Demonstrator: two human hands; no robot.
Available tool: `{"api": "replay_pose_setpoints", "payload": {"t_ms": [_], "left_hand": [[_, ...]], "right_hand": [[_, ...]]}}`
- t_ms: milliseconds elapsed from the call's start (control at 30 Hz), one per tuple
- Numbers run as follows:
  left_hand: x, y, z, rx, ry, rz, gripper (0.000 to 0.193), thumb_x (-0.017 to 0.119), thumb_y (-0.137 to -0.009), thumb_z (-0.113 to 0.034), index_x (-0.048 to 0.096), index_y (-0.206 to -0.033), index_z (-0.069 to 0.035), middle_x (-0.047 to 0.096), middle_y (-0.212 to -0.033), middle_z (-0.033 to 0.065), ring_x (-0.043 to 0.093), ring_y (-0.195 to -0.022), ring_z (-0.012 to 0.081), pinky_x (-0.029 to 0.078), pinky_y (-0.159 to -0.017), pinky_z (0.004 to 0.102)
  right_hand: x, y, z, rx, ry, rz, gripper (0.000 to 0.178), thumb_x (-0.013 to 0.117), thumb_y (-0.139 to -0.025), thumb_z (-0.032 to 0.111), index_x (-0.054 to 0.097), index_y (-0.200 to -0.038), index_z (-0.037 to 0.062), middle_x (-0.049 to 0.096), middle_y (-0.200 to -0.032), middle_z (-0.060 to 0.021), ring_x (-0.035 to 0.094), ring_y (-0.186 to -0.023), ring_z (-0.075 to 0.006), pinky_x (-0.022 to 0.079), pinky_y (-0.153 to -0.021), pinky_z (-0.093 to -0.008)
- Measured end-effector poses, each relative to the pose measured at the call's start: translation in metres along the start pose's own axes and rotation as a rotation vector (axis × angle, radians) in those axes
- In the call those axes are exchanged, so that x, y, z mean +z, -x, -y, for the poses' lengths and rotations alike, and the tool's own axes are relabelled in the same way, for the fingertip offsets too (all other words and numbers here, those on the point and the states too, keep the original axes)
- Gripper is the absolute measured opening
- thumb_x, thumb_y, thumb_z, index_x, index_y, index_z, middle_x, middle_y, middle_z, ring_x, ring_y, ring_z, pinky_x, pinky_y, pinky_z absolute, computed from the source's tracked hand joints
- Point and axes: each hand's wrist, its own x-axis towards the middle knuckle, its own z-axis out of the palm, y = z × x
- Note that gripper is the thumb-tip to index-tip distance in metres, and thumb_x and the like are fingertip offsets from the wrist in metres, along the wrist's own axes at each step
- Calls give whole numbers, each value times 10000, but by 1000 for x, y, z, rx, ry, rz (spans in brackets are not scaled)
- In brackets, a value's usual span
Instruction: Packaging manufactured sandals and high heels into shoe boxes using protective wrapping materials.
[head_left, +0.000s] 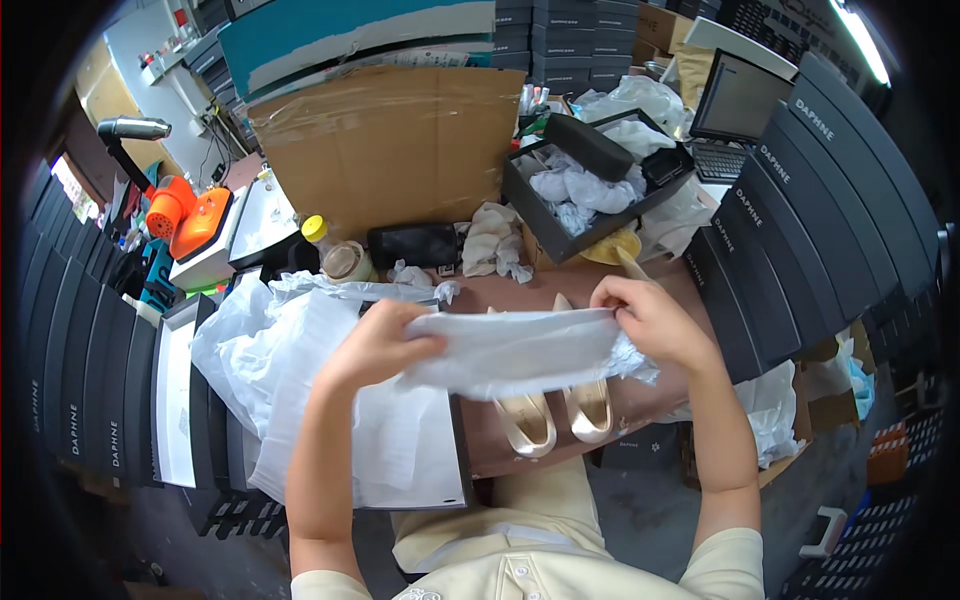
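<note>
Between both hands a thin white sheet of wrapping paper (510, 352) is stretched out, with a crumpled part at its right end. My left hand (378, 345) is closed on its left end, thumb laid along it. My right hand (648, 315) pinches its upper right corner. Below the paper a pair of cream-coloured shoes (526, 425) lies on the brown tabletop (480, 450); the paper covers their middle. Beside my left forearm is an open box with a white inside (405, 470), partly covered by loose white tissue paper (280, 360).
Stacks of dark shoeboxes (790, 220) rise on the right, more boxes (75, 350) on the left. A large cardboard sheet (390, 150) stands at the back. Near it are a dark box (545, 215) of crumpled paper, a yellow-capped bottle (315, 230) and a black phone-like object (412, 245).
</note>
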Motion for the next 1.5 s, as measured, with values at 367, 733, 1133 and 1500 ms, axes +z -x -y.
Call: {"api": "replay_pose_setpoints", "payload": {"t_ms": [367, 733, 1133, 1500], "left_hand": [[95, 57, 39, 381, 1151, -200, 852, 578, -810, -519, 250, -1396, 5, 363, -1390, 163, 334, -1292, 323, 218, -1084, 467], [48, 0, 67, 52, 1446, -665, 246, 527, -884, -33, 488, -1118, 31, 580, -1091, 137, 609, -977, 249, 528, -842, 406], [64, -13, 102, -90, 1601, -511, 324, 416, -886, 23, 423, -1207, 69, 557, -1143, 181, 585, -1035, 308, 477, -906, 519], [125, 58, 58, -39, 1861, -433, 361, 477, -908, -172, 454, -1211, 22, 563, -1146, 162, 562, -1067, 270, 467, -900, 383]], "right_hand": [[31, 4, 8, 14, -388, -72, 307, 424, -699, -120, 621, -923, -50, 640, -846, -79, 591, -802, -108, 478, -721, -260], [167, 92, 41, 4, 338, -378, 556, 696, -759, 233, 475, -1200, -23, 498, -1185, -208, 457, -1163, -392, 414, -950, -430], [80, 142, 120, -248, 308, -111, 288, 798, -643, 169, 610, -791, 8, 639, -830, -173, 584, -1071, -356, 521, -758, -382], [136, 119, 119, -273, 426, -194, 298, 739, -729, 276, 552, -758, 44, 596, -818, -116, 590, -1061, -305, 524, -637, -329]]}}
